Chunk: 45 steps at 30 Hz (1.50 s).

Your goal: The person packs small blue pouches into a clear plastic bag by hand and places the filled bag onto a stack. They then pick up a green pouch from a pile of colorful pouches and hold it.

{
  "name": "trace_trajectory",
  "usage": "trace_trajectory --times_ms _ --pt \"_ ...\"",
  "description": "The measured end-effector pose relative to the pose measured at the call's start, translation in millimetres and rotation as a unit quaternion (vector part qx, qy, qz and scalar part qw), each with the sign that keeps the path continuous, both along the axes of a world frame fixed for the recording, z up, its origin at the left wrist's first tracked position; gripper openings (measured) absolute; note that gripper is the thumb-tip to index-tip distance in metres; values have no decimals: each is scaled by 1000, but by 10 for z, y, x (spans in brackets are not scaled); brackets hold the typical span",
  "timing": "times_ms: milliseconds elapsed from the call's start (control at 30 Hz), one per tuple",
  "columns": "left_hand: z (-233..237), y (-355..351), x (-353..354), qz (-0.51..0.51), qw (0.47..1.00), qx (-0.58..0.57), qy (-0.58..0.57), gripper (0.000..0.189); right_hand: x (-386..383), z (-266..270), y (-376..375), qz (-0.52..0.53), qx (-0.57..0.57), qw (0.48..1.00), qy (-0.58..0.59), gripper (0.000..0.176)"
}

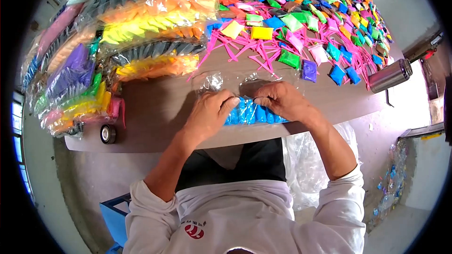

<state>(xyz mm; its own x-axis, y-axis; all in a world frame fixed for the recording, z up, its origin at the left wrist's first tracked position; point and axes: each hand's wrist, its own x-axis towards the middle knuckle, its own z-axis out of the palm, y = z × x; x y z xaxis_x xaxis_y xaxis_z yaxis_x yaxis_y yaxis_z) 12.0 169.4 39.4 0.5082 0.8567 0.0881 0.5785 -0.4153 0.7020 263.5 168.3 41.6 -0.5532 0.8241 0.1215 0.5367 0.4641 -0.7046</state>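
A clear plastic bag (249, 113) with a row of blue packets inside lies at the table's front edge, in the middle of the head view. My left hand (212, 110) grips the bag's left side, thumb and fingers pinched on the film. On the right side, my right hand (281, 99) pinches the same bag, its fingers curled under. Loose clear film sticks up beyond both hands. Just past the bag, a purple packet (309, 71) and a green packet (288, 59) rest on the table.
Filled bags of coloured packets (155, 23) are piled at the left. Loose packets and pink plastic sticks (263, 54) cover the far right. A steel flask (391, 76) lies near the right edge, a tape roll (108, 134) at front left. Clear plastic (308, 164) hangs below the table.
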Motion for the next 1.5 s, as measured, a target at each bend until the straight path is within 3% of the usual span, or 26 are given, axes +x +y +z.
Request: trace_trajectory --times_ms 233,333,400,533,600,700,800,933,1100,1233,1300,1367,1433,1500 --pt "32 26 -76 -32 999 30 -17 24 23 115 -11 -48 -84 995 -28 21" --pt "-29 25 -61 -18 998 61 -6 25 -32 124 -29 -52 -57 996 -40 21" --pt "-19 10 -42 -10 998 60 -3 26 -94 8 -41 -66 56 996 26 19" --pt "-52 5 -37 4 999 45 2 29 -181 3 6 -25 85 995 35 19" --pt "-71 -1 -49 3 999 43 -2 30 -198 59 24 -17 -18 998 -62 19" --pt "-30 -16 -37 4 999 48 1 31 -190 30 37 6 -30 997 -69 29" --pt "-38 -16 -24 9 999 44 4 33 -197 87 29 5 -54 995 -86 25" --pt "-49 -2 -20 19 999 25 -22 36 -167 24 51 6 0 999 -36 21" --pt "21 15 0 21 1000 -2 7 38 -96 114 116 26 -116 993 -16 16" --pt "-21 51 -34 11 1000 -9 5 37 -114 105 113 23 -125 992 -28 17" --pt "35 23 -63 11 999 -28 10 33 -161 3 63 -15 -35 999 13 19" --pt "27 8 -90 10 999 -48 15 30 -148 27 89 13 -39 999 -6 19" --pt "-63 2 -113 -13 995 42 -95 25 -134 98 97 38 -44 998 -26 20" --pt "-92 -1 -118 -11 994 55 -98 24 -151 163 110 46 -84 993 -62 21"
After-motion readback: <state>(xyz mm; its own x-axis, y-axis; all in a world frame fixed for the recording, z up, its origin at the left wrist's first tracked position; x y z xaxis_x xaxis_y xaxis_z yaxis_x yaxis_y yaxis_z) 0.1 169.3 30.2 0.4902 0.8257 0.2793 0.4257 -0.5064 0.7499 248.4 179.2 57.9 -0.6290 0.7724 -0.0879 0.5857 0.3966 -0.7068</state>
